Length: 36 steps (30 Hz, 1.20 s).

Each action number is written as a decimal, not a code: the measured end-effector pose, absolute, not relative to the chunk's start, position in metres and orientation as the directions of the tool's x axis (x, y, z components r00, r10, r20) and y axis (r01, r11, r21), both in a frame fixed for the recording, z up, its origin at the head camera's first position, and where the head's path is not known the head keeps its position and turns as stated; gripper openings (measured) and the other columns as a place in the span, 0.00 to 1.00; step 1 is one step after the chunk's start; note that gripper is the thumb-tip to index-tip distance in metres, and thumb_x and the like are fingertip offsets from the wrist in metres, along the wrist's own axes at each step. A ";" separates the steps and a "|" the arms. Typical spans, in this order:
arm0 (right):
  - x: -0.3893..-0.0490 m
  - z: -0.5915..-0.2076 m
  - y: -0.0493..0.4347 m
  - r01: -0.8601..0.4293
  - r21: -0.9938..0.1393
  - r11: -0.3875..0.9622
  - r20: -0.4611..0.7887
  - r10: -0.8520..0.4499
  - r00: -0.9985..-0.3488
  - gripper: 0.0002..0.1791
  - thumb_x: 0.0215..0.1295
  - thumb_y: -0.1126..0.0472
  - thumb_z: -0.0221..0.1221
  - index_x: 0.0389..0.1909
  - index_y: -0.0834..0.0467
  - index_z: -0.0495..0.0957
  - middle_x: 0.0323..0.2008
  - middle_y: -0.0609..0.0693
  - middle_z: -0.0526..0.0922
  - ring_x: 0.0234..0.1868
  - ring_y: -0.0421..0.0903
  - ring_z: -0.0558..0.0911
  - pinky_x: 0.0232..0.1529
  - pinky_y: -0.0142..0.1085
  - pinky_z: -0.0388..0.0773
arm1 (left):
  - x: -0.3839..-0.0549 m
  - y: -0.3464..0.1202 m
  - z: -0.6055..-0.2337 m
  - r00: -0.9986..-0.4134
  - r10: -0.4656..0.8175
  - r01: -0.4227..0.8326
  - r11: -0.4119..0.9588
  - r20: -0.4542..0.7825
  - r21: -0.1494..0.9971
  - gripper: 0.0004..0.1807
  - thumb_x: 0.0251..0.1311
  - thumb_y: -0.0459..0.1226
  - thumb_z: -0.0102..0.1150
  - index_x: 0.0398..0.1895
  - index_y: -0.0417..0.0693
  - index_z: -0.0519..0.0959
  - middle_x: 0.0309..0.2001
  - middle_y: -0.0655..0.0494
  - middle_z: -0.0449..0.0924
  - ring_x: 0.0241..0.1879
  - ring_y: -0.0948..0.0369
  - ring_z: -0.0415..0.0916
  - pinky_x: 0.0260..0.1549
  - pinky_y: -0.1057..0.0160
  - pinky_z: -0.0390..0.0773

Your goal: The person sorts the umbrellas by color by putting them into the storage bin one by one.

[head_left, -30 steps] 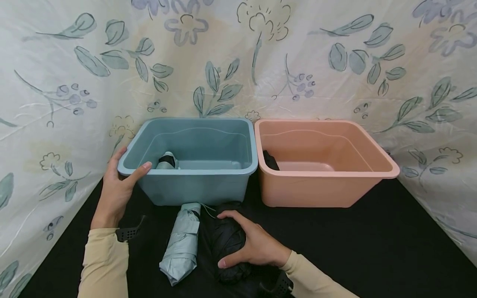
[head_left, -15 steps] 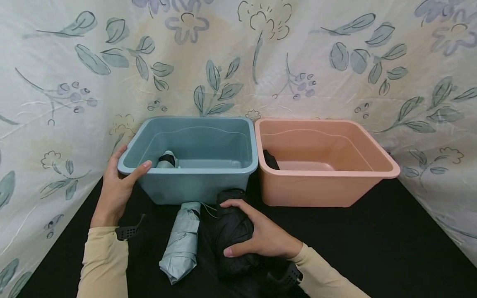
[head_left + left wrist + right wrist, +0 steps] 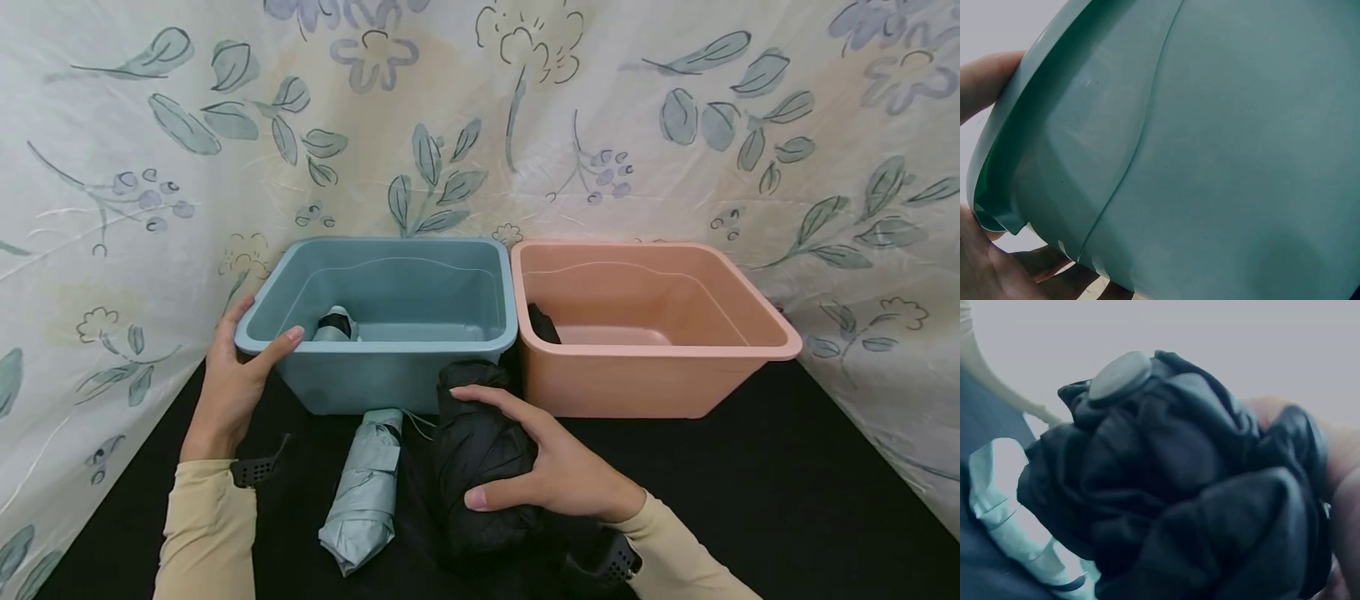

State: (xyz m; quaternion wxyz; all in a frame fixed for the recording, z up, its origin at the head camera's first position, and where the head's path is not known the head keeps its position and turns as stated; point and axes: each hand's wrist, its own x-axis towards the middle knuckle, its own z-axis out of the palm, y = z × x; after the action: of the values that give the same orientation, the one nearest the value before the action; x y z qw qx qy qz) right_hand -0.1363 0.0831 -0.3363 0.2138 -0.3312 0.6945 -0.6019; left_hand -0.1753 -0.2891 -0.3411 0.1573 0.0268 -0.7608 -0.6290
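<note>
My right hand [image 3: 566,471] grips a folded black umbrella [image 3: 476,454], thumb on the near side and fingers over its far part. The umbrella's upper end overlaps the front of the blue bin [image 3: 352,379]. In the right wrist view its bunched black fabric [image 3: 1172,475] and a round pale cap [image 3: 1120,378] fill the middle. At the bin's left front corner my left hand [image 3: 236,387] holds the rim, with the thumb across the top. A folded light blue umbrella [image 3: 365,487] lies on the black cloth, left of the black one.
A pink bin [image 3: 637,385] stands against the blue bin's right side, with a dark item [image 3: 543,323] inside. Within the blue bin lies a light blue item with a black band [image 3: 337,323]. A flower-patterned sheet [image 3: 637,125] hangs behind and to both sides.
My right hand has moved the black umbrella up and to the right, away from the light blue one. My left hand keeps its hold on the blue bin's rim.
</note>
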 end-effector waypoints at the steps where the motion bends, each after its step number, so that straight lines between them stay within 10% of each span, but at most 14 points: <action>1: -0.135 -0.333 0.085 -0.209 -0.976 0.058 0.107 -0.713 -0.693 0.45 0.60 0.60 0.72 0.75 0.37 0.62 0.65 0.48 0.73 0.58 0.51 0.79 0.58 0.46 0.77 | -0.175 -0.289 -0.341 -0.949 -0.238 0.157 0.209 0.206 0.965 0.49 0.69 0.45 0.62 0.83 0.60 0.42 0.79 0.43 0.42 0.74 0.37 0.44 0.69 0.30 0.47; 23: -0.137 -0.295 0.132 -0.265 -0.962 0.061 0.182 -0.580 -0.794 0.49 0.58 0.63 0.71 0.78 0.40 0.59 0.79 0.40 0.49 0.77 0.49 0.45 0.69 0.69 0.46 | -0.175 -0.290 -0.342 -0.950 -0.233 0.157 0.222 0.208 0.962 0.48 0.69 0.44 0.62 0.83 0.60 0.42 0.79 0.43 0.42 0.74 0.36 0.45 0.68 0.29 0.48; 30: -0.142 -0.290 0.146 -0.261 -0.963 0.064 0.183 -0.552 -0.814 0.50 0.59 0.64 0.70 0.79 0.41 0.56 0.79 0.42 0.48 0.76 0.54 0.48 0.70 0.66 0.54 | -0.173 -0.289 -0.341 -0.949 -0.233 0.157 0.227 0.210 0.961 0.48 0.69 0.45 0.62 0.83 0.60 0.42 0.79 0.43 0.42 0.74 0.36 0.45 0.68 0.29 0.48; 36: -0.145 -0.286 0.157 -0.239 -0.971 0.023 0.190 -0.538 -0.822 0.50 0.61 0.68 0.68 0.80 0.42 0.55 0.78 0.44 0.45 0.72 0.58 0.58 0.64 0.44 0.72 | -0.173 -0.288 -0.342 -0.947 -0.232 0.169 0.226 0.221 0.959 0.48 0.69 0.44 0.62 0.83 0.59 0.42 0.79 0.43 0.43 0.74 0.37 0.46 0.69 0.30 0.48</action>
State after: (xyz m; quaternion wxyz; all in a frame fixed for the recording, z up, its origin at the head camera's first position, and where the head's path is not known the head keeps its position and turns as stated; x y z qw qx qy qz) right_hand -0.1450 0.1575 -0.2857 0.1162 -0.2752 0.7057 -0.6425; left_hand -0.1727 -0.2879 -0.3416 0.1612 0.0207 -0.7661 -0.6218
